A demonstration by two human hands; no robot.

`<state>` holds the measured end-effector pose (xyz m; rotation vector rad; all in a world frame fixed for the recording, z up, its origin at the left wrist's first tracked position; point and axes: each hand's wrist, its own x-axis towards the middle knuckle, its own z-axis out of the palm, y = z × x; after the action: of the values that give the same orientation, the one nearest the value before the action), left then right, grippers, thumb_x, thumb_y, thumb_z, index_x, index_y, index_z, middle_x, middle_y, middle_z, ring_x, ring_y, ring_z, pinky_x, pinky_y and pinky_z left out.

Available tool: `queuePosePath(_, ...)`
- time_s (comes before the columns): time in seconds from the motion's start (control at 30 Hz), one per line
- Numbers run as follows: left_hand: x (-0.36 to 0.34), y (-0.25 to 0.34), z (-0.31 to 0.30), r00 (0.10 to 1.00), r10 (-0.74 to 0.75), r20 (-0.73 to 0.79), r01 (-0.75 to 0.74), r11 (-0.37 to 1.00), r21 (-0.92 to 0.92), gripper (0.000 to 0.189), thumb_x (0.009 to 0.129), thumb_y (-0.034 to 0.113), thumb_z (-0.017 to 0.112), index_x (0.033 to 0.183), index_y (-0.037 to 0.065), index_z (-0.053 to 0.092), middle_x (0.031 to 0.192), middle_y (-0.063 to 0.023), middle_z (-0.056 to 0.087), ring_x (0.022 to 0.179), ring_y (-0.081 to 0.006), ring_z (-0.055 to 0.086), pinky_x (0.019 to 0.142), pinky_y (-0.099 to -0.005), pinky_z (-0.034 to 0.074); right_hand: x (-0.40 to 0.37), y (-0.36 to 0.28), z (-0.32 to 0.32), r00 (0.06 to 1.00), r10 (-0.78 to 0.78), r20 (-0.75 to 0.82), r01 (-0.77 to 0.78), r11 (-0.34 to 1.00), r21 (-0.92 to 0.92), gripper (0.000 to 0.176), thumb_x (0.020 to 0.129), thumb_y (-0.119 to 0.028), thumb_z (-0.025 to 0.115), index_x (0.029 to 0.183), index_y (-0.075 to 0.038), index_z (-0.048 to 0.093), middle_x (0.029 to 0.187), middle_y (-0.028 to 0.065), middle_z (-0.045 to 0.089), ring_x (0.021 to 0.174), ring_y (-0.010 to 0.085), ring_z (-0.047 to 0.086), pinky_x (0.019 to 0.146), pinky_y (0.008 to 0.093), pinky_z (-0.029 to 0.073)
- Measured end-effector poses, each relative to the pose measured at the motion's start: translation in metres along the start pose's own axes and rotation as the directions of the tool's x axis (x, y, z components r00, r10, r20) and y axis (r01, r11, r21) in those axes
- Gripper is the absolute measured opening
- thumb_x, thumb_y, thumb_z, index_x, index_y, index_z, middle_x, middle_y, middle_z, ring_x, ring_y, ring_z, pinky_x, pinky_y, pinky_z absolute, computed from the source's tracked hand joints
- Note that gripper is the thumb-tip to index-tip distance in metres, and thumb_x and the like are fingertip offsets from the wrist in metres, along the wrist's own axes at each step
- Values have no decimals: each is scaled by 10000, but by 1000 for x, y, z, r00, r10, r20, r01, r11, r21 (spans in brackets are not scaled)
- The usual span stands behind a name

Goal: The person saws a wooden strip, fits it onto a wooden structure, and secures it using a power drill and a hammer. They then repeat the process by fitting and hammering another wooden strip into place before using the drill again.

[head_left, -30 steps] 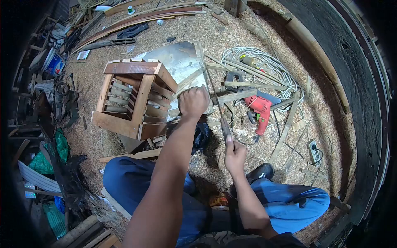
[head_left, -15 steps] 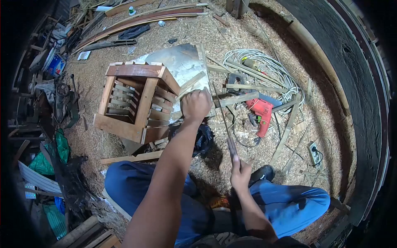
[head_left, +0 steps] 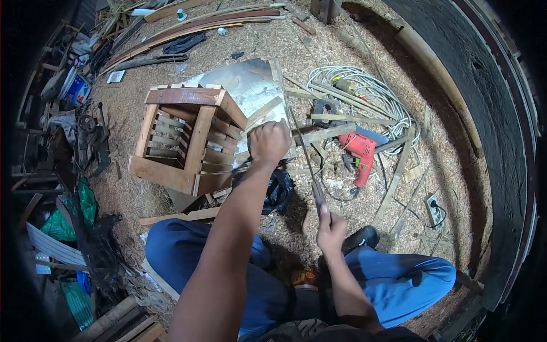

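My left hand (head_left: 270,142) is closed on a wooden slat (head_left: 322,135), pressing it down near the right edge of a worn white-grey board (head_left: 239,80). The slat sticks out to the right of my fist. In my closed right hand (head_left: 331,231) is the handle of a handsaw, its long thin blade (head_left: 307,159) seen nearly edge-on. The blade runs forward across the slat, just right of my left hand; whether its teeth touch the wood I cannot make out. Left of my left hand stands a slatted wooden crate-like frame (head_left: 196,139).
A red power drill (head_left: 360,151) lies right of the saw, before a coil of pale cable (head_left: 393,97). A socket block (head_left: 436,211) is farther right. A black plastic bag (head_left: 279,194) sits below my left hand. Wood strips and shavings cover the ground.
My right hand has moved a little forward, away from my body, with the handsaw. My left hand stays on the slat in nearly the same place.
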<state>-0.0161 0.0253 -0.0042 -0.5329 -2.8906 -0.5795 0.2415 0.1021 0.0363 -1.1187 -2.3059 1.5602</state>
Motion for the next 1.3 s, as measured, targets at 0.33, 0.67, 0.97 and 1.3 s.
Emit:
queuePosePath(0.33, 3, -2, 1, 999, 26, -44, -27, 1000, -15, 389, 961, 245, 576, 677, 28, 731, 742, -185, 717, 695, -408, 699, 724, -517, 554, -18, 6, -10, 1000, 16, 11, -17, 1000, 14, 509, 1046, -282, 589, 664, 55, 605, 486, 84, 472, 471, 142, 477, 477, 393, 365)
queuePosePath(0.67, 2, 2, -2, 998, 15, -63, -12, 999, 43, 390, 965, 271, 584, 696, 34, 736, 782, -182, 728, 711, -403, 706, 724, -520, 557, -15, 10, -2, 998, -59, -22, 60, 997, 44, 521, 1041, -302, 595, 672, 65, 619, 491, 97, 478, 468, 145, 489, 483, 377, 386)
queuePosePath(0.97, 2, -2, 2, 999, 0, -37, 0, 1000, 4, 381, 966, 259, 578, 712, 21, 734, 793, -180, 729, 725, -412, 704, 719, -533, 557, 30, -6, 23, 997, -79, -16, 80, 996, 47, 504, 1042, -267, 580, 668, 70, 599, 491, 113, 455, 473, 146, 478, 479, 388, 386)
queuePosePath(1.3, 3, -8, 5, 993, 94, -73, -95, 995, -5, 316, 935, 206, 600, 688, 47, 717, 737, -188, 713, 651, -405, 693, 668, -517, 569, 15, 0, 16, 1000, -8, -6, 9, 999, 43, 537, 1050, -300, 586, 640, 47, 585, 497, 57, 466, 495, 105, 457, 472, 372, 353)
